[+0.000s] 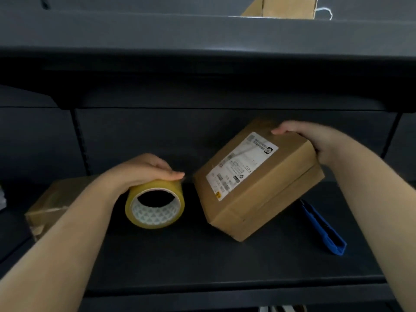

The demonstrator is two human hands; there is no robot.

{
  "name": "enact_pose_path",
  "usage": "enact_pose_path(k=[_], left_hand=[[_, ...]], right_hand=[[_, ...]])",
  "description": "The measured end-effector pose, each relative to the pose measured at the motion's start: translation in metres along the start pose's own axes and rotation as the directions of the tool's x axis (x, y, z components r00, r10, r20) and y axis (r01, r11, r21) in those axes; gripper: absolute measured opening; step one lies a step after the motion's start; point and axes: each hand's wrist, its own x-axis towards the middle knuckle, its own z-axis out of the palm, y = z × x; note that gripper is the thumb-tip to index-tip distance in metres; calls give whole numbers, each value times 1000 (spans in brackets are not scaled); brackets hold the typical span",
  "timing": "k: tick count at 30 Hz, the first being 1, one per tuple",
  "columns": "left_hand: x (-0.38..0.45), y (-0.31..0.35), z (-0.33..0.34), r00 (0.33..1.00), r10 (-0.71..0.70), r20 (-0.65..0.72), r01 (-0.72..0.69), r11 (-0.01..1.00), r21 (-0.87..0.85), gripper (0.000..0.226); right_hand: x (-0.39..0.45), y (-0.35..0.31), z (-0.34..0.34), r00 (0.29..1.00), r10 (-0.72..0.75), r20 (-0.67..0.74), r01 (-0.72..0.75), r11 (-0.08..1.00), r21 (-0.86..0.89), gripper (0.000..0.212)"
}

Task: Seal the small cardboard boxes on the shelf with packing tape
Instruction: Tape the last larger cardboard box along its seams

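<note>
Left hand (144, 171) lies over the top of the yellowish roll of clear packing tape (155, 203), fingers (173, 175) curled round its upper rim. The roll stands on edge on the dark grey shelf (202, 262), hollow core facing me; I judge it kept upright so the free end can be found and pulled.

Right hand (315, 143) grips the far upper corner of the small brown cardboard box with a white shipping label (258, 179), fingers wrapped over its far edge, their tips hidden. The box is tipped up, near corner on the shelf, probably to bring a seam round. Box and roll sit near each other, not touching.

A blue utility knife (324, 228) lies just right of the box. A second brown box with glossy tape (51, 203) sits partly hidden under my left forearm.
</note>
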Motion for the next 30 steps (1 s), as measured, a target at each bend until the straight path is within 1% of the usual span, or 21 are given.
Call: enact_pose_path(k=[3,6,8,10,12,13,14,15,16,17,18,19,20,21,22,23,25,26,28,30], left_hand=[[-2,1,-14,999,46,-8,-46,999,14,49],[-2,6,-18,997,26,68,-31,997,67,47],[4,9,-12,993,-14,120,-2,991,137,44],[13,10,-2,991,-45,128,20,983,183,34],[20,12,4,987,-63,144,36,982,186,26],[22,13,4,984,-71,161,42,983,179,23],[23,14,4,980,-80,180,48,984,174,21],[24,14,4,976,-89,200,54,983,174,19],[24,15,3,972,-94,216,56,983,175,17],[24,14,3,969,-96,227,56,983,175,16],[24,13,2,967,-100,233,60,983,171,16],[24,12,3,965,-104,239,67,985,159,18],[23,10,3,964,-108,244,75,987,140,20],[22,8,4,962,-108,250,81,990,117,22],[21,7,4,961,-105,258,84,992,90,23],[19,5,5,959,-97,265,82,994,66,24],[16,2,7,964,-83,255,78,997,29,28],[14,-1,9,968,-82,237,78,997,24,32],[10,-8,10,976,-75,204,74,997,11,49],[2,-15,11,976,-32,215,52,995,-87,57]], right_hand=[[0,24,5,998,35,56,-44,983,178,57],[1,46,8,995,75,69,-92,950,298,58],[0,61,12,990,123,64,-137,936,324,61],[-4,74,15,986,159,46,-166,952,256,65],[-8,83,15,991,129,-40,-128,991,33,68],[-8,85,15,992,50,-112,-64,990,-123,67],[-8,83,15,979,-76,-188,17,954,-300,66],[-11,76,18,944,-245,-222,113,869,-481,65],[-16,65,25,888,-431,-160,244,737,-630,66],[-23,52,35,818,-576,-18,402,593,-698,68],[-32,37,48,743,-649,164,554,457,-696,70],[-40,26,63,665,-660,349,668,318,-673,71],[-44,18,78,601,-625,497,730,178,-659,72],[-46,15,93,580,-566,586,743,70,-666,75],[-47,14,106,599,-515,613,720,11,-694,79],[-46,16,117,642,-493,587,671,-8,-741,83],[-46,28,134,727,-506,463,549,23,-836,84],[-46,37,140,744,-519,420,509,34,-860,84],[-47,53,150,748,-532,397,479,18,-878,86],[-48,63,154,748,-550,372,462,29,-886,91]])
